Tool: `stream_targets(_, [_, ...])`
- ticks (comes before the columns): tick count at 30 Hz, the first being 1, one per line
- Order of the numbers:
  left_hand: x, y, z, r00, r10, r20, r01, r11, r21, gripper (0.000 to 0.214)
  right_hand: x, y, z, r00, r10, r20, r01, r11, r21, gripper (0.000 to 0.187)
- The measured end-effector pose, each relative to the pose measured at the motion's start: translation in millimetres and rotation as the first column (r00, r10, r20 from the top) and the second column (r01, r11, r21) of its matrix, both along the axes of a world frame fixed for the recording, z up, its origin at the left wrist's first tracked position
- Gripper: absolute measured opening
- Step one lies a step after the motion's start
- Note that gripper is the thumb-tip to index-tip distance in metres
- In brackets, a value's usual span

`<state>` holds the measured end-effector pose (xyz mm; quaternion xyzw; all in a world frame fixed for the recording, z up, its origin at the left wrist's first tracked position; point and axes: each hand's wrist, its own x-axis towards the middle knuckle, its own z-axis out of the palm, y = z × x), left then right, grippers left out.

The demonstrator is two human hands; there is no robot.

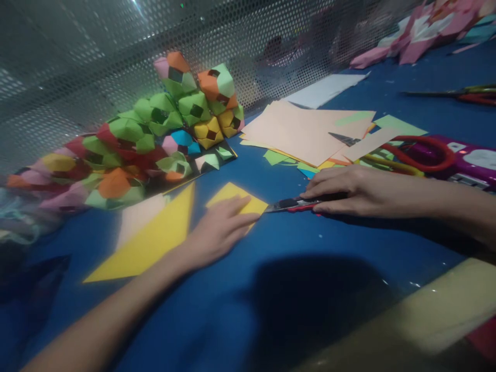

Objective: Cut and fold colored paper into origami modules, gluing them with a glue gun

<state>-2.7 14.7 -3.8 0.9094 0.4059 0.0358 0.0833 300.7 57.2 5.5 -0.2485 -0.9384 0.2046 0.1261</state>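
Note:
My left hand [222, 230] lies over a small folded piece of yellow paper [230, 192], its fingers stretched flat and pressing it against the blue tabletop [232, 310]. In my right hand [341, 190] is a black-and-red utility knife [289, 204], held low along the table. Its blade tip meets the right corner of the folded paper; whether it sits between the layers I cannot tell. Left of my left hand, a larger yellow paper triangle [155, 237] partly covers a pale sheet [137, 217].
Folded-paper modules [160, 113] in several colours are heaped at the back left, by a perforated metal panel [271, 57]. Beyond my right hand are a stack of pale sheets [306, 129], red-and-yellow-handled scissors [437, 142] and a purple object [473, 163]. Another pair of scissors [461, 94] lies farther right.

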Motion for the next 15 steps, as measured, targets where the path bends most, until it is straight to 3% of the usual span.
stream_targets(15, [0.0, -2.3, 0.4, 0.996, 0.067, 0.058, -0.066, 0.997, -0.029, 0.033, -0.4, 1.2, -2.4, 0.999, -0.035, -0.032, 0.035, 0.999, 0.001, 0.035])
